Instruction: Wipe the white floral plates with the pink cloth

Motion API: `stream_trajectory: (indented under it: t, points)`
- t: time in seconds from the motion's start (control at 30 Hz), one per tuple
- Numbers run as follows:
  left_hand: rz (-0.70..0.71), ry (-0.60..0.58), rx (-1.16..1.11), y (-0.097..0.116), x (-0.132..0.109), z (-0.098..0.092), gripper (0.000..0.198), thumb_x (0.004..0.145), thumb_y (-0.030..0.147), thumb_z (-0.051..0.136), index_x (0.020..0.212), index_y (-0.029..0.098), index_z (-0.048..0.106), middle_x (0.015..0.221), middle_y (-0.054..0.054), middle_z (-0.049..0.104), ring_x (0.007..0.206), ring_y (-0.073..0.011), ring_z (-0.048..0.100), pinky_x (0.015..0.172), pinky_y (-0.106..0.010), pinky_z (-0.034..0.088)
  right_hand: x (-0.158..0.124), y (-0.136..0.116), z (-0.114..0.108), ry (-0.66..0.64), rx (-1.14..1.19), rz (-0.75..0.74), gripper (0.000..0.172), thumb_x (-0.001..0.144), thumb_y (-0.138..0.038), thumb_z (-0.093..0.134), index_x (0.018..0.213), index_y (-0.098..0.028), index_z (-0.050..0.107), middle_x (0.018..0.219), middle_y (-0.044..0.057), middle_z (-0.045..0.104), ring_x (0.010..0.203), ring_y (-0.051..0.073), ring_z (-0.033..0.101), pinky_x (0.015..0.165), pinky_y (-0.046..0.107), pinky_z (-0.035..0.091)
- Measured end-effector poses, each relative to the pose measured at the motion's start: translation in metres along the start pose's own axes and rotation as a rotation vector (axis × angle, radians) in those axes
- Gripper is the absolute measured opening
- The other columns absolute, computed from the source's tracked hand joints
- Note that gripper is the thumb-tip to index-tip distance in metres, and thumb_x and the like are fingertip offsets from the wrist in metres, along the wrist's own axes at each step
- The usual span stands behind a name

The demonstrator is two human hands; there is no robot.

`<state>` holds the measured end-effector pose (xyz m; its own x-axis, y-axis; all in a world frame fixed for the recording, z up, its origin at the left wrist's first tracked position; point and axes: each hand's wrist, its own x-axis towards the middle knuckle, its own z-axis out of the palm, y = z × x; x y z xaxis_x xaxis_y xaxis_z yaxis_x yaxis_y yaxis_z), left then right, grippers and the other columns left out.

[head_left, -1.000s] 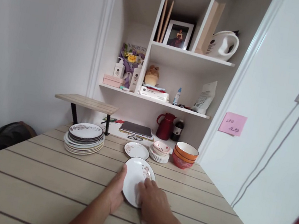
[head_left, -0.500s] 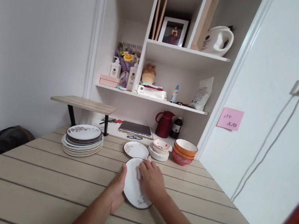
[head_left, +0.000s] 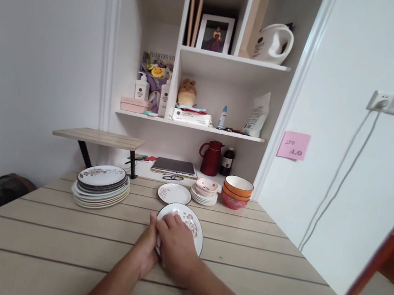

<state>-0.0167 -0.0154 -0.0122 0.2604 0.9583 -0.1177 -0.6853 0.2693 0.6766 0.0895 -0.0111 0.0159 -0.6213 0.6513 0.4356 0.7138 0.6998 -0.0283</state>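
Note:
A white plate with a dark rim and brown floral print is in front of me, tilted towards me. My left hand grips its left edge, thumb upward along the rim. Across the plate's left part lies my right hand, fingers curled and pressed together near the left thumb. Something pale shows at its fingertips, too small to make out. Just beyond is a similar floral plate, flat on the table. Both hands cover the lower left of the plate.
At left stands a stack of plates near a small raised shelf. Small white dishes hold a pink bowl; orange and red bowls are stacked beside them. Behind are a laptop, glasses and a red jug.
The plate has turned, so its floral print moved from the lower edge to the upper right. My right hand has slid left and down, close to my left hand. The view has shifted slightly.

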Motion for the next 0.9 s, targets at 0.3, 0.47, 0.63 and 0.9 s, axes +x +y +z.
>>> stream_trajectory:
  t: [0.3,0.47,0.63,0.9]
  points:
    - [-0.007,-0.02,-0.01,-0.003,0.005,0.0,0.069,0.086,0.063,0.043,0.139,0.02,0.045,0.134,-0.013,0.057,0.127,-0.0279,0.05,0.11,-0.045,0.032,-0.008,0.052,-0.004,-0.085,-0.139,0.23,0.025,0.088,-0.015,0.044,0.109,-0.021,0.056,0.115,0.011,0.057,0.103,0.026,0.048,0.081,0.037,0.039]
    - [-0.024,-0.006,-0.01,0.0,0.0,0.004,0.069,0.087,0.063,0.041,0.137,0.016,0.047,0.132,-0.014,0.059,0.126,-0.0272,0.052,0.109,-0.043,0.034,-0.048,0.035,-0.011,-0.21,-0.153,0.24,0.031,0.077,-0.009,0.051,0.106,-0.018,0.056,0.11,0.012,0.058,0.102,0.028,0.049,0.073,0.034,0.04]
    - [-0.023,0.024,0.002,0.0,-0.002,0.004,0.077,0.085,0.071,0.031,0.131,0.013,0.053,0.127,-0.015,0.062,0.126,-0.0272,0.052,0.108,-0.041,0.037,-0.035,0.001,-0.011,-0.168,0.032,0.185,0.027,0.077,-0.009,0.049,0.101,-0.021,0.056,0.108,0.008,0.059,0.098,0.024,0.052,0.069,0.031,0.039]
    - [0.051,-0.041,-0.054,-0.001,0.004,-0.001,0.068,0.085,0.067,0.039,0.135,0.021,0.05,0.133,-0.013,0.058,0.128,-0.0267,0.049,0.109,-0.044,0.035,0.028,0.012,0.003,-0.004,0.0,0.269,0.023,0.093,-0.022,0.04,0.11,-0.024,0.054,0.109,0.007,0.059,0.102,0.023,0.049,0.075,0.031,0.038]
